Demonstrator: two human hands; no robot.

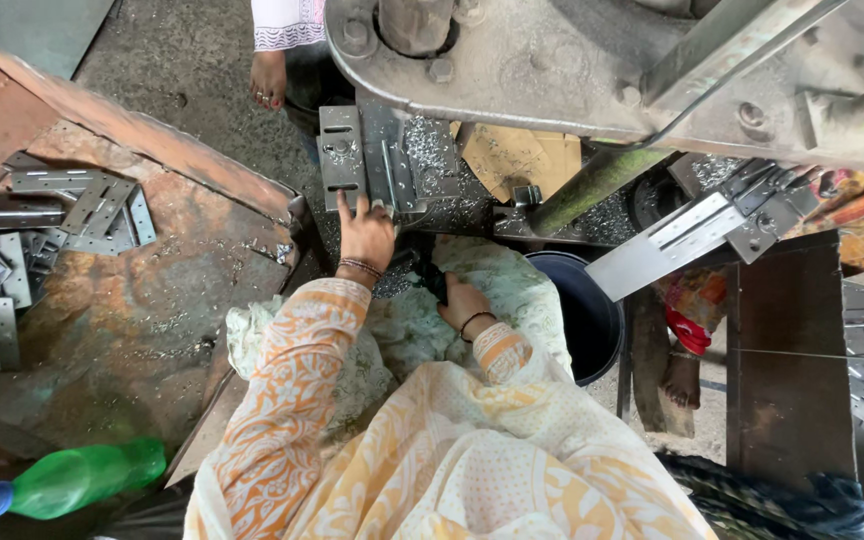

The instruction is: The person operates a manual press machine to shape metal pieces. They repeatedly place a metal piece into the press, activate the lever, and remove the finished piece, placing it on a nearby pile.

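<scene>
The perforated steel hinge plate [344, 160] lies on the press bed under the grey press frame [552, 60], long axis running away from the person. The left hand [365, 232] rests open-fingered on its near edge, nearer than the right hand [460, 300], which is closed on a dark object in the lap, beside a dark bucket [592, 320]
</scene>
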